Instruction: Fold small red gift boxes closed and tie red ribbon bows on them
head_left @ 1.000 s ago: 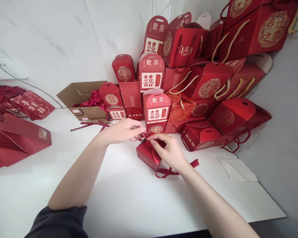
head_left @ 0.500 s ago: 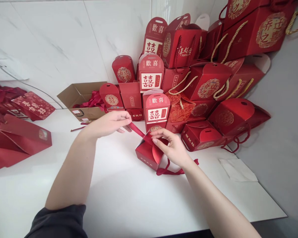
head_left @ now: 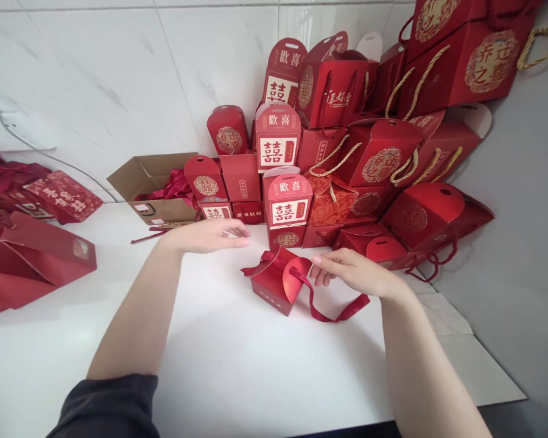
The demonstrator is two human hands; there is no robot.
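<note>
A small red gift box (head_left: 274,289) with rounded flaps stands on the white table in front of me. A dark red ribbon (head_left: 319,315) passes through its top; a short end sticks out on the left, and a longer tail curls over the table on the right. My left hand (head_left: 217,236) hovers to the left of the box, holding nothing, its fingers loosely apart. Beside the box's right flap is my right hand (head_left: 344,271), thumb apart from its half-curled fingers, close to the ribbon with no visible grip on it.
Stacked red gift boxes (head_left: 383,158) with rope handles fill the back right against the wall. A cardboard box (head_left: 164,210) of red ribbon stands at the back left. Larger red boxes (head_left: 50,255) are at the far left. A white tissue (head_left: 442,313) lies on the right.
My left hand has let go of the ribbon, whose short end now hangs at the box's left. My right hand has left the box top and moved right and slightly down.
</note>
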